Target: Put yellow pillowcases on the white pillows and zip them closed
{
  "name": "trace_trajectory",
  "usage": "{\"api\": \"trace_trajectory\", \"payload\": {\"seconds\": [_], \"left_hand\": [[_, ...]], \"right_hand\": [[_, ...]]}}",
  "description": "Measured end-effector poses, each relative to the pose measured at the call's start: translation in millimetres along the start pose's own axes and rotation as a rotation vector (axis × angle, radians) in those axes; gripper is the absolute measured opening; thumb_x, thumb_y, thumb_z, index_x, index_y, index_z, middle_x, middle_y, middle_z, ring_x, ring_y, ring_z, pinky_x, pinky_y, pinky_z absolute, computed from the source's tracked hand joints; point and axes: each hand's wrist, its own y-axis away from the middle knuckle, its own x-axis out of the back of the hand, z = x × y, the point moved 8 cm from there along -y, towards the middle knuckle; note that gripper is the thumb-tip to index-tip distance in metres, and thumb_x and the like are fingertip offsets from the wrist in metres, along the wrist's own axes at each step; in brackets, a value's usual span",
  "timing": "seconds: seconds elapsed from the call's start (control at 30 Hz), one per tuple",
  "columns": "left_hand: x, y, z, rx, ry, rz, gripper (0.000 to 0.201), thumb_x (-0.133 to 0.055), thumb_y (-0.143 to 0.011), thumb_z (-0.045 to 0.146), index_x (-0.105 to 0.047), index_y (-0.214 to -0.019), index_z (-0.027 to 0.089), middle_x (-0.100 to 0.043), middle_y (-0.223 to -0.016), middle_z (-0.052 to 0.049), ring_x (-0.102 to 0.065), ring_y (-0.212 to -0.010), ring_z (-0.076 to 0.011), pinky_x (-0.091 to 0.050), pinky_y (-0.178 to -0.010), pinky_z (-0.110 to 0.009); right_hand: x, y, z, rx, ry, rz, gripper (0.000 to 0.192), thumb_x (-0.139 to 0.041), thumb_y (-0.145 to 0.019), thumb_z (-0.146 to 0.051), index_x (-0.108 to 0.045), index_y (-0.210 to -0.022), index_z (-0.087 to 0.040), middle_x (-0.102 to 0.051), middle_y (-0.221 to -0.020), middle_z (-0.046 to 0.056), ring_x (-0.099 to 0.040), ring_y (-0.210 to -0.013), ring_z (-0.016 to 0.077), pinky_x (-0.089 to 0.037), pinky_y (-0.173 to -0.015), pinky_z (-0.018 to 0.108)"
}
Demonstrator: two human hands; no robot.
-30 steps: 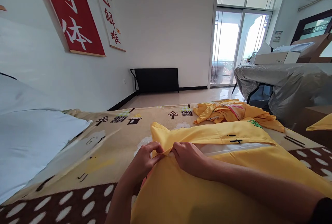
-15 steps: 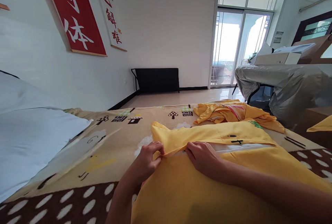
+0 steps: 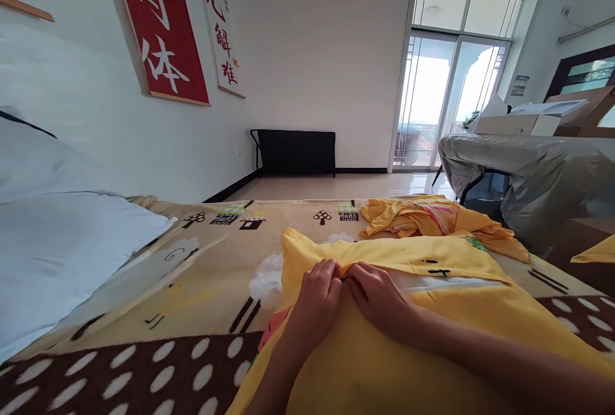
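Observation:
A yellow pillowcase (image 3: 375, 364) lies in front of me with a long opening near its far side. White filling, apparently a pillow (image 3: 432, 282), shows through the gap to the right. My left hand (image 3: 321, 290) is closed on the edge of the opening, fingers bent over the cloth. Right beside it, my right hand (image 3: 377, 290) pinches the same edge, the fingertips of both nearly touching. A tiny dark spot shows between them, too small to name. Small black marks and a green print decorate the flap at the right.
Under everything spreads a beige and brown patterned blanket (image 3: 221, 287). White pillows (image 3: 86, 242) lie at the left. A crumpled orange-yellow cloth (image 3: 432, 216) rests beyond the pillowcase. Farther right stands a plastic-covered table (image 3: 528, 159) with boxes on it; a folded black frame (image 3: 296, 152) leans against the wall.
My left hand has moved right along the opening, from the pillowcase's left corner to beside my right hand. The right hand stays at nearly the same spot. The view has tilted slightly.

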Motion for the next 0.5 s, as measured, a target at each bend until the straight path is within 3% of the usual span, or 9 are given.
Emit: {"api": "trace_trajectory", "payload": {"seconds": [0.23,0.5], "left_hand": [[-9.5,-1.5,-17.4,0.021,0.153,0.184,0.021,-0.026,-0.09,0.032,-0.035,-0.073,0.023,-0.052,-0.072,-0.001,-0.049,-0.069,-0.018,-0.04,-0.066,-0.032],[-8.0,1.6,-16.3,-0.058,-0.101,0.263,0.016,-0.025,-0.088,0.023,-0.037,-0.078,0.023,-0.056,-0.072,-0.003,-0.056,-0.069,-0.0207,-0.039,-0.062,-0.032]], "right_hand": [[-0.2,-1.1,-1.4,0.012,0.019,0.03,0.018,-0.04,-0.09,-0.014,-0.053,-0.077,-0.018,-0.061,-0.078,0.003,-0.052,-0.069,0.0129,-0.04,-0.065,0.024],[-7.8,0.3,7.1,-0.044,0.145,-0.001,0.02,-0.04,-0.089,-0.013,-0.053,-0.074,-0.017,-0.059,-0.074,0.003,-0.052,-0.066,0.0126,-0.037,-0.061,0.024]]}}
